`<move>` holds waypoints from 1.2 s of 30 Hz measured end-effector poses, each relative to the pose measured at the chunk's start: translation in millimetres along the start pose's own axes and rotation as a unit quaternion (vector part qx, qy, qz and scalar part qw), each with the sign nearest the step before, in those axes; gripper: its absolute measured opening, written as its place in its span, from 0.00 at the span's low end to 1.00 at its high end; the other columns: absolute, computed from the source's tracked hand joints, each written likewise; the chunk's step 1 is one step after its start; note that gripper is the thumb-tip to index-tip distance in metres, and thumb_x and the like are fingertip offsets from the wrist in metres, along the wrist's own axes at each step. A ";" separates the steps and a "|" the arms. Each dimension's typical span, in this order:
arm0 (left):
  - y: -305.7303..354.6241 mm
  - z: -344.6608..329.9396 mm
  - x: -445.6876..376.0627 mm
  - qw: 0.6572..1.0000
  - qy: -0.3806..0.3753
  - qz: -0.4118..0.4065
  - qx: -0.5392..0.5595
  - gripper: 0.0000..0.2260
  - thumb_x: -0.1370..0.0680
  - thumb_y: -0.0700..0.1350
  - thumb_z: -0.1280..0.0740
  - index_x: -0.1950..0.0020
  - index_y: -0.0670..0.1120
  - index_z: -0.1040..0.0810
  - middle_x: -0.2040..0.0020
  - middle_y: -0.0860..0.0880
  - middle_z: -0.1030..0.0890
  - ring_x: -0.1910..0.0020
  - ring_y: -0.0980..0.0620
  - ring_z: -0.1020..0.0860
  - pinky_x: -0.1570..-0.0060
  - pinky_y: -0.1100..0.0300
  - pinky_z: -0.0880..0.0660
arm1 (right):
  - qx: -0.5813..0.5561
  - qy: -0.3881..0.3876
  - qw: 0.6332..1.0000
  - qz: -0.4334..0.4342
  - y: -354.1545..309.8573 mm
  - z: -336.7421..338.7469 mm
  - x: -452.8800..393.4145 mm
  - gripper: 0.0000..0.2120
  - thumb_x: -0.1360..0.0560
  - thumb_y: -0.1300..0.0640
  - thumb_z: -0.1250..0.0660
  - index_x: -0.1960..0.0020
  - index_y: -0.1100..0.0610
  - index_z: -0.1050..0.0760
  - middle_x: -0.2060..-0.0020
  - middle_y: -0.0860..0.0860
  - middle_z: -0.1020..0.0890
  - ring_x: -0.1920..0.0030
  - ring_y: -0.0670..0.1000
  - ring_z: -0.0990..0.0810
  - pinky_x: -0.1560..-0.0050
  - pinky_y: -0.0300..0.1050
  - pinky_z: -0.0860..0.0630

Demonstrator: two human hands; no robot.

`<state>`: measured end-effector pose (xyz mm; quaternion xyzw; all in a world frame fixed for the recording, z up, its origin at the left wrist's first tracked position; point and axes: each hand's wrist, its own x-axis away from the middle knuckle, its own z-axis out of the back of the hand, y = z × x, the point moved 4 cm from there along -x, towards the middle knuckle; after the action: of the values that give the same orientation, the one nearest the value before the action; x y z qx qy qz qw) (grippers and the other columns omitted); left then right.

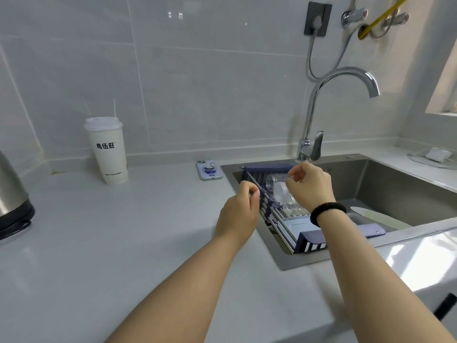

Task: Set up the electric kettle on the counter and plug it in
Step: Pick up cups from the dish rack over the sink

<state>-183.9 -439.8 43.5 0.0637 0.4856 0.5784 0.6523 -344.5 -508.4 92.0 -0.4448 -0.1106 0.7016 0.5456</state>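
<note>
The kettle (pixel 13 194) stands at the far left edge of the counter (pixel 123 243), only partly in view, steel body on a dark base with a loop of black cord beside it. It is well apart from both my hands, and from the wall socket (pixel 317 19), which sits high on the tiles above the back of the sink (pixel 400 191) and already has a grey plug in it.

My left hand (pixel 238 214) hangs at the sink's left rim with thumb and fingertips curled together, seemingly pinching the end of a rod of the roll-up drying rack (pixel 279 214); blur keeps me from being sure. My right hand (pixel 310 186) hovers over the rack near the tap's (pixel 321 115) base, fingers loosely curled, pinching nothing I can make out, just above the clear glass jars (pixel 279 186) lying there.

I judge the kettle step has not begun. To do it well I should let go of the rack, reach left, lift the kettle with its base together, and set it nearer the socket, clear of the sink's rim and of the paper cup (pixel 108 149) and phone (pixel 209 170) by the back edge. The cord should run behind, not across wet steel.
</note>
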 end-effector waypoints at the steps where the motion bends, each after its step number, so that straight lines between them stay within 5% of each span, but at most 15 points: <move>1: -1.5 -0.2 -2.2 1.000 0.006 0.001 0.001 0.05 0.18 0.51 0.45 0.48 0.52 0.32 0.69 0.53 0.27 0.68 0.48 0.28 0.66 0.51 0.30 | 0.025 -0.020 0.999 0.000 3.4 -3.1 -8.2 0.06 0.28 0.61 0.33 0.56 0.50 0.25 0.60 0.47 0.20 0.56 0.51 0.22 0.50 0.46 0.25; 9: -3.8 -6.4 -10.5 0.999 0.010 -0.025 0.032 0.04 0.18 0.47 0.42 0.50 0.49 0.29 0.74 0.56 0.31 0.74 0.57 0.32 0.68 0.56 0.32 | 0.199 -0.229 0.949 -0.091 54.1 -22.0 -45.6 0.31 0.37 0.53 0.21 0.36 0.51 0.27 0.39 0.54 0.23 0.36 0.59 0.29 0.34 0.59 0.31; 16: -9.0 -9.1 -13.1 0.997 0.008 -0.014 0.071 0.02 0.18 0.47 0.41 0.50 0.52 0.30 0.73 0.53 0.24 0.72 0.53 0.27 0.64 0.49 0.25 | 0.337 -0.302 0.889 -0.066 68.0 -33.4 -44.5 0.33 0.30 0.57 0.29 0.28 0.44 0.37 0.30 0.51 0.31 0.27 0.56 0.41 0.29 0.60 0.46; 23: -9.6 -8.7 -11.9 0.997 0.007 -0.006 0.078 0.03 0.18 0.46 0.41 0.51 0.52 0.30 0.72 0.54 0.24 0.72 0.56 0.27 0.66 0.55 0.27 | 0.399 -0.296 0.866 -0.056 79.3 -38.0 -42.4 0.36 0.30 0.54 0.28 0.27 0.44 0.39 0.28 0.53 0.35 0.27 0.60 0.41 0.29 0.72 0.55; 28: -7.8 -5.9 -10.2 0.994 0.009 0.010 0.107 0.04 0.18 0.46 0.43 0.51 0.50 0.30 0.72 0.54 0.25 0.74 0.60 0.27 0.72 0.69 0.31 | 0.429 -0.275 0.859 -0.045 79.2 -40.8 -41.0 0.37 0.32 0.51 0.25 0.28 0.43 0.37 0.30 0.55 0.35 0.27 0.61 0.42 0.30 0.73 0.58; 36: -8.0 2.1 -7.6 0.985 0.031 0.057 0.163 0.06 0.17 0.47 0.44 0.52 0.50 0.30 0.69 0.51 0.24 0.76 0.61 0.27 0.73 0.69 0.32 | 0.343 -0.173 0.921 -0.058 71.6 -26.0 -39.5 0.33 0.30 0.44 0.28 0.30 0.50 0.36 0.34 0.50 0.27 0.29 0.58 0.36 0.31 0.74 0.62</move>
<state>-175.8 -447.6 43.7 0.1787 0.5885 0.5295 0.5842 -372.6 -578.3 50.9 -0.0951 0.0186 0.7293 0.6773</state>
